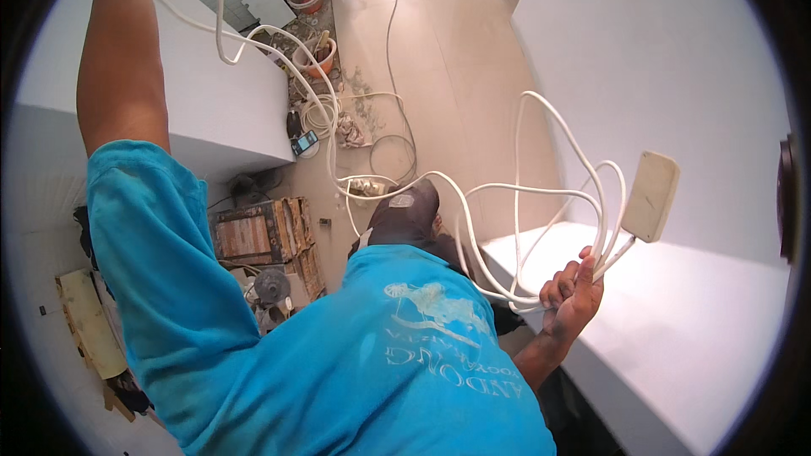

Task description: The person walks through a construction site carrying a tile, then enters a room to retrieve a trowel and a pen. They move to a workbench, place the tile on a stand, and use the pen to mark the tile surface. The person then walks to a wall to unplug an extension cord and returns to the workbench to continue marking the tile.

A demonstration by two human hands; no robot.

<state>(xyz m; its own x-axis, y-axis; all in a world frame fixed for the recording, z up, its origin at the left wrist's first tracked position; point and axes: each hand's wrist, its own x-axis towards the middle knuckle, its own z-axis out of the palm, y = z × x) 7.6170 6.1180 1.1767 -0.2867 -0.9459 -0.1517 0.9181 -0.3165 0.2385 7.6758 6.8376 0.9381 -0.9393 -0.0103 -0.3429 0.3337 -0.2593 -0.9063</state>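
Observation:
My right hand (574,294) is closed around a gathered bundle of white electrical cable (602,219), held above a white ledge. A flat beige plastic box (650,196), like the back of an extension socket, sticks up beyond my fingers on the end of a short length of cable. Loose loops rise above the hand. From there the cable runs left across my body, then up past the white block toward the upper left. My left arm (125,59) reaches up along the left side, and its hand lies outside the picture.
A white ledge (676,304) and a tall white wall are at right. A white block (228,89) stands at left. On the floor are tubs (314,66), a coiled cable, a lit phone (305,143), a thin grey cable and a worn wooden stack (245,235).

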